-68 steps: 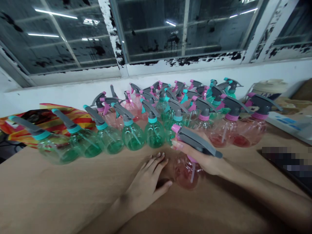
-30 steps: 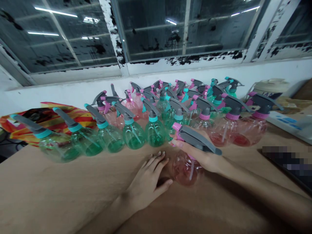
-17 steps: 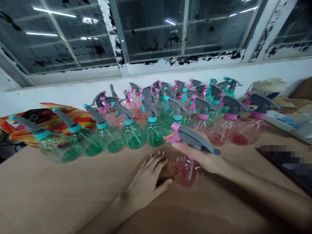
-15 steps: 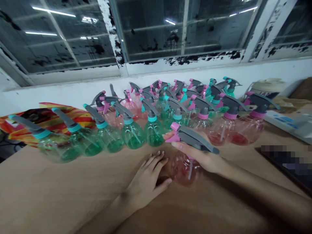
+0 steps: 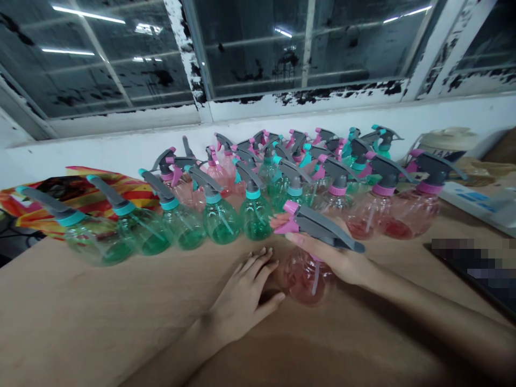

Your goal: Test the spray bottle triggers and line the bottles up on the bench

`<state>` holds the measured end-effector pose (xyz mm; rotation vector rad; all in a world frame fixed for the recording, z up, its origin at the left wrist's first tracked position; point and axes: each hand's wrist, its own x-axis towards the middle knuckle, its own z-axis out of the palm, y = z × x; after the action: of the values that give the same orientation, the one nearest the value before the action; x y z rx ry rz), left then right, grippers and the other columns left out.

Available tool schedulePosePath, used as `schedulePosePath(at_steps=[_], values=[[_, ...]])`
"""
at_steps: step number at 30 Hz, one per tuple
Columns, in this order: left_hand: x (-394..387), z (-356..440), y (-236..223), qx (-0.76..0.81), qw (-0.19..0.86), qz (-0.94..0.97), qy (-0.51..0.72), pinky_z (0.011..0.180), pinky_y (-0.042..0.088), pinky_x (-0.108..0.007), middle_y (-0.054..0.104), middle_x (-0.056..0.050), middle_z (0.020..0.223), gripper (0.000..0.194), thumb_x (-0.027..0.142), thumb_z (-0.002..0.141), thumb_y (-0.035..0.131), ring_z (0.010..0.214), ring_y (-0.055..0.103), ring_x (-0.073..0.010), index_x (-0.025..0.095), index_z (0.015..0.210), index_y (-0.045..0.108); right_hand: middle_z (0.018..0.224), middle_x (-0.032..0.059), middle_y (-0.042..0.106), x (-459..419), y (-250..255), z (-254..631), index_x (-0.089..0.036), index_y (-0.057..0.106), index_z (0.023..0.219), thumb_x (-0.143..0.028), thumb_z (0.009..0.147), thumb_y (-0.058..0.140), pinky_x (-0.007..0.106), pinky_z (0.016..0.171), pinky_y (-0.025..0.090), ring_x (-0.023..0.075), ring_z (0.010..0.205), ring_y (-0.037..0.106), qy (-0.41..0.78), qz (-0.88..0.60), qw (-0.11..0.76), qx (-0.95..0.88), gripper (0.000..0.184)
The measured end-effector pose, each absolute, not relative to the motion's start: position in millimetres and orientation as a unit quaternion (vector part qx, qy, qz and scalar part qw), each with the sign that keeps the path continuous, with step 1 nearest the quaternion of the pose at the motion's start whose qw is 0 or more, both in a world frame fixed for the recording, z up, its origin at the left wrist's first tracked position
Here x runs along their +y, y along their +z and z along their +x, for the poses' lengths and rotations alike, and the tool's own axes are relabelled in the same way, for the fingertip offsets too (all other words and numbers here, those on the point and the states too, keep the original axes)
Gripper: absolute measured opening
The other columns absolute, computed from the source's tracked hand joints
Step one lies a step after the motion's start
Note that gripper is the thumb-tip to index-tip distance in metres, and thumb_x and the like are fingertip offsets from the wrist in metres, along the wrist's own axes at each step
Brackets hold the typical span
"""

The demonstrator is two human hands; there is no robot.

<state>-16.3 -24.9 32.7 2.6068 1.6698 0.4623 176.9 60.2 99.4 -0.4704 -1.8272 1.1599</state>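
Note:
A pink-tinted spray bottle [image 5: 308,279] with a grey and pink trigger head stands on the table in front of me. Around its neck, just below the trigger head, my right hand [image 5: 334,255] is closed. My left hand [image 5: 250,293] lies on the tabletop to the left of that bottle, fingers stretched out and holding nothing. Behind both hands runs a front row of spray bottles: green ones with teal collars, such as the green spray bottle [image 5: 257,217], and pink ones toward the right, such as the pink spray bottle [image 5: 407,217].
More spray bottles crowd behind the front row, against the white wall [image 5: 100,150] under the windows. A red and yellow patterned bag [image 5: 133,188] lies at the left. On the right are a dark phone-like device [image 5: 479,279], a white power strip [image 5: 471,201] and a pale container [image 5: 447,141].
Both hands and the held spray bottle stay almost in place. The whole view has shifted very slightly.

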Motion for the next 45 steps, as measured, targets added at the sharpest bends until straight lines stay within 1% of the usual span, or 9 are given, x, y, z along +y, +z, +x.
schedulePosePath(at_steps=[8,20,23,25,28,33,38,43,45], values=[[-25.6,-15.7,32.6,0.533,-0.004,0.834,0.143,0.109,0.032,-0.046,0.045,-0.013,0.142,0.049,0.043,0.091,0.055,0.132,0.039,-0.0270,0.014,0.130,0.048,0.092,0.0012,0.073,62.6,101.1,176.4,-0.025,0.069,0.097,-0.035,0.084,0.063,0.034,0.082,0.053,0.0187,0.087,0.068,0.457,-0.181,0.434,-0.755,0.018],[-25.8,-16.7,31.4,0.533,0.008,0.833,0.149,0.108,0.032,-0.048,0.045,-0.012,0.143,0.048,0.043,0.092,0.053,0.132,0.039,-0.0276,0.018,0.132,0.046,0.071,-0.0018,0.060,63.8,95.6,179.2,-0.023,0.063,0.077,-0.041,0.084,0.061,0.029,0.065,0.049,0.0143,0.068,0.058,0.430,-0.216,0.422,-0.768,0.019],[-26.0,-16.6,31.1,0.533,0.004,0.834,0.145,0.108,0.032,-0.047,0.044,-0.013,0.143,0.049,0.044,0.092,0.054,0.132,0.039,-0.0275,0.017,0.131,0.046,0.077,-0.0010,0.065,62.0,99.5,178.5,-0.024,0.065,0.078,-0.039,0.084,0.061,0.031,0.072,0.051,0.0154,0.074,0.061,0.424,-0.202,0.424,-0.775,0.016],[-25.8,-16.4,31.4,0.535,0.004,0.833,0.142,0.108,0.032,-0.047,0.044,-0.013,0.143,0.049,0.043,0.091,0.054,0.132,0.039,-0.0275,0.016,0.131,0.046,0.087,0.0001,0.069,60.8,101.5,177.8,-0.025,0.067,0.087,-0.036,0.084,0.062,0.033,0.079,0.051,0.0172,0.083,0.064,0.441,-0.188,0.426,-0.767,0.013],[-25.3,-15.9,32.6,0.537,0.004,0.832,0.136,0.108,0.032,-0.047,0.045,-0.013,0.142,0.049,0.044,0.091,0.055,0.132,0.039,-0.0275,0.016,0.130,0.048,0.098,0.0016,0.072,60.0,101.4,177.4,-0.026,0.068,0.103,-0.035,0.082,0.064,0.035,0.084,0.052,0.0194,0.092,0.066,0.474,-0.180,0.422,-0.752,0.023],[-24.8,-15.2,35.7,0.536,0.000,0.836,0.120,0.108,0.032,-0.048,0.045,-0.014,0.142,0.050,0.044,0.091,0.055,0.132,0.039,-0.0275,0.013,0.130,0.048,0.114,0.0026,0.070,59.1,100.0,178.2,-0.029,0.065,0.115,-0.032,0.082,0.064,0.037,0.091,0.051,0.0213,0.106,0.065,0.484,-0.176,0.425,-0.744,0.033],[-25.5,-15.2,36.2,0.538,0.001,0.835,0.114,0.108,0.032,-0.047,0.044,-0.013,0.143,0.050,0.043,0.091,0.057,0.133,0.038,-0.0268,0.014,0.131,0.047,0.112,-0.0018,0.071,57.1,101.2,177.9,-0.028,0.071,0.097,-0.025,0.082,0.065,0.031,0.090,0.053,0.0196,0.104,0.066,0.478,-0.184,0.430,-0.744,0.017],[-25.2,-14.8,34.6,0.541,0.001,0.833,0.115,0.108,0.032,-0.047,0.043,-0.013,0.144,0.050,0.043,0.090,0.057,0.133,0.038,-0.0270,0.014,0.130,0.048,0.110,0.0009,0.072,57.8,99.8,176.4,-0.025,0.066,0.109,-0.027,0.081,0.066,0.033,0.090,0.053,0.0191,0.102,0.067,0.494,-0.186,0.426,-0.735,0.028],[-25.0,-14.6,34.7,0.543,0.000,0.832,0.114,0.108,0.032,-0.048,0.043,-0.013,0.144,0.050,0.043,0.090,0.056,0.133,0.038,-0.0271,0.015,0.131,0.048,0.107,0.0021,0.073,58.2,100.2,175.9,-0.025,0.067,0.106,-0.028,0.081,0.065,0.035,0.089,0.053,0.0199,0.100,0.067,0.486,-0.187,0.431,-0.736,0.026]])
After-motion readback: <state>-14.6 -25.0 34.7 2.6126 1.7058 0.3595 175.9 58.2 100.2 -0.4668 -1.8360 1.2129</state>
